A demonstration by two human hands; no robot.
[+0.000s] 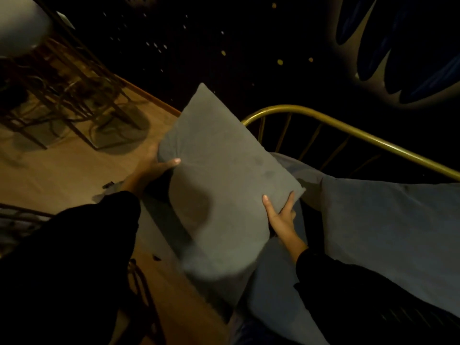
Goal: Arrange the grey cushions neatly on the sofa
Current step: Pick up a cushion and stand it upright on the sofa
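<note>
A grey cushion (pixel 219 175) is held up in the middle of the view, tilted with one corner pointing up. My left hand (pixel 154 168) grips its left edge, thumb on the front face. My right hand (pixel 281 215) pinches its right corner from below. Behind and to the right, a second grey cushion (pixel 388 232) leans on the sofa against the gold metal rail (pixel 348 128). The sofa's blue-grey seat (pixel 271 295) lies under the held cushion. Both my sleeves are black.
A wooden floor (pixel 62 175) spreads to the left. A table with thin metal legs (pixel 82 100) and a pale round chair (pixel 22 23) stand at the upper left. The wall behind the sofa is dark with small light spots. The room is dim.
</note>
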